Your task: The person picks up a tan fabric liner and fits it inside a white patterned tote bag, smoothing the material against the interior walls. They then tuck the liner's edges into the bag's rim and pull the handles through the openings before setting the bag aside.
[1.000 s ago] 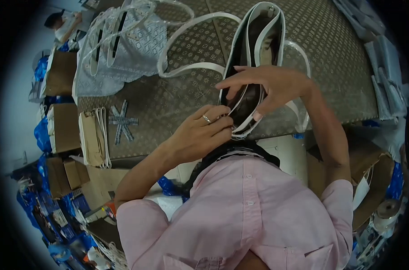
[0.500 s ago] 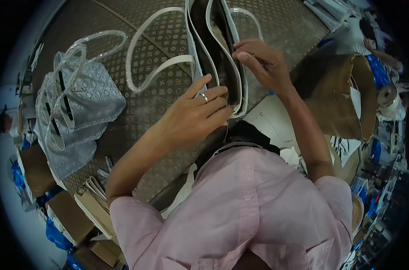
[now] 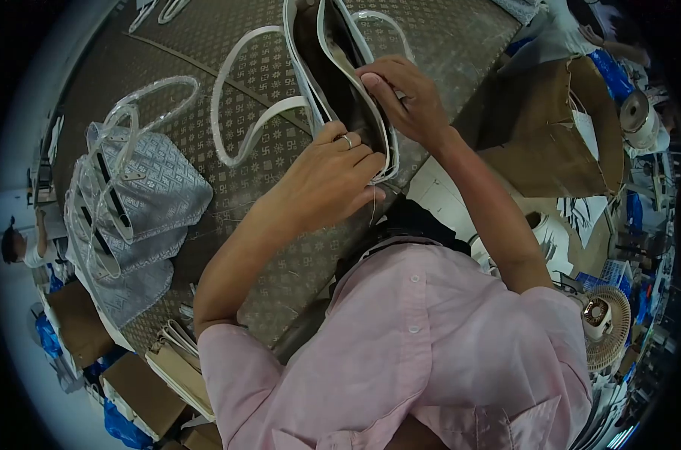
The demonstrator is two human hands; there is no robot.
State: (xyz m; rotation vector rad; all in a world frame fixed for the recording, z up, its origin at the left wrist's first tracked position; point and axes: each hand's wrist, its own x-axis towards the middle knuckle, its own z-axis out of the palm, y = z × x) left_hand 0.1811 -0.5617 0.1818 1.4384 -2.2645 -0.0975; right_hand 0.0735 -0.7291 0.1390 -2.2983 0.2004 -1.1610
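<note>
An open handbag (image 3: 306, 56) with white edges, a dark lining and pale looped handles stands on the patterned table (image 3: 258, 169). My left hand (image 3: 336, 169) wears a ring; its fingers bend over the bag's near left rim and into the opening, closed on that edge. At the right rim is my right hand (image 3: 404, 97), with thumb and index finger pinched on the bag's edge. A loose thread hangs by the bag's near end.
Silver-grey patterned bags (image 3: 157, 176) with plastic-wrapped handles lie at the table's left. A large cardboard box (image 3: 528, 142) stands at the right, with a fan (image 3: 606, 322) below it. More boxes are at lower left. Other people are at the far left and upper right.
The view has shifted, showing more of the fan. My right hand has come down onto the bag's right rim, and my left fingers have curled further into the opening.
</note>
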